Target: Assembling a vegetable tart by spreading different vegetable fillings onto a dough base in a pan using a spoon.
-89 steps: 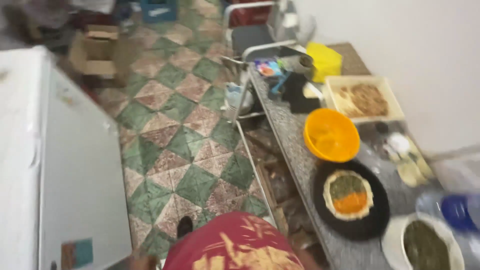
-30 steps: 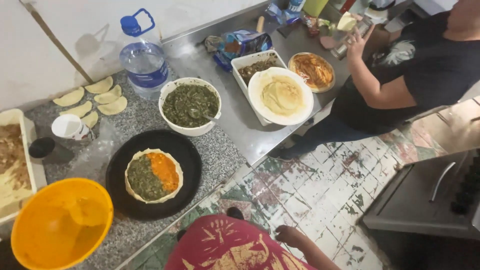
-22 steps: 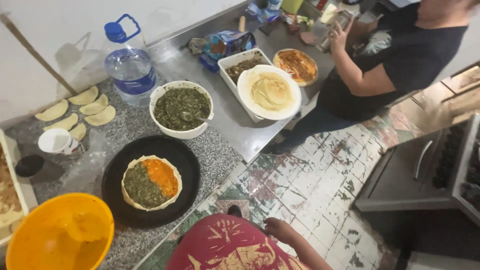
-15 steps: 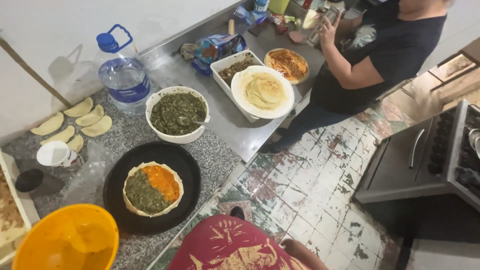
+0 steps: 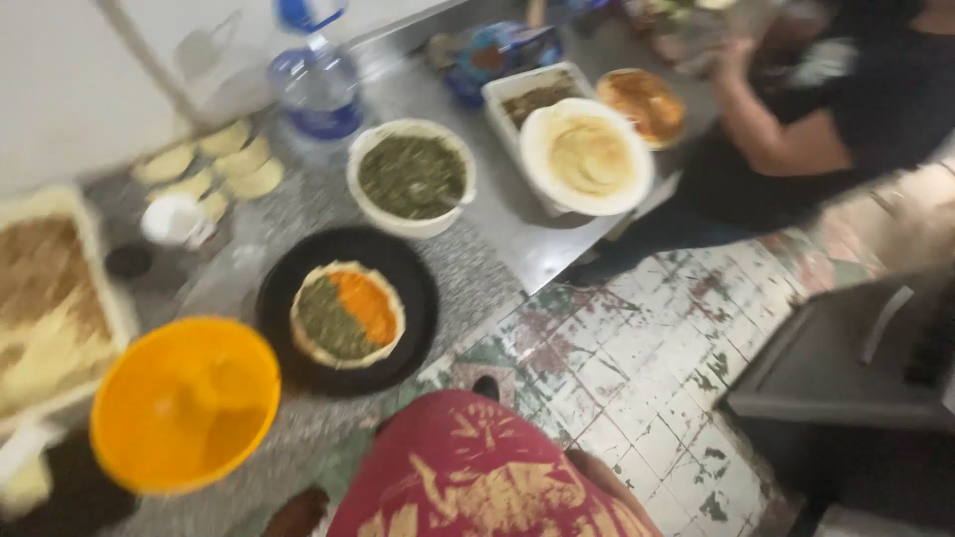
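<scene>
My left hand (image 5: 298,512) shows only as a blurred bit at the bottom edge, by the counter's front. My right hand (image 5: 595,469) peeks out beside my red patterned garment (image 5: 477,477); the fingers of both are hidden. Nearest ahead is a black plate (image 5: 420,298) bearing a round flatbread (image 5: 346,313) topped half green, half orange. An orange bowl (image 5: 184,403) sits left of it. Neither hand touches anything I can see.
Further back stand a white bowl of green filling (image 5: 411,177), a white plate of beige paste (image 5: 587,157), a water bottle (image 5: 316,85), folded pastries (image 5: 214,164) and a tray of rice (image 5: 50,308). Another person in black (image 5: 846,109) works at the counter's far end. A dark stove (image 5: 856,368) stands right.
My view swung from the floor and fridge round to the counter, then drifted left and closer. The other person stays at the far end. My hands hang low throughout.
</scene>
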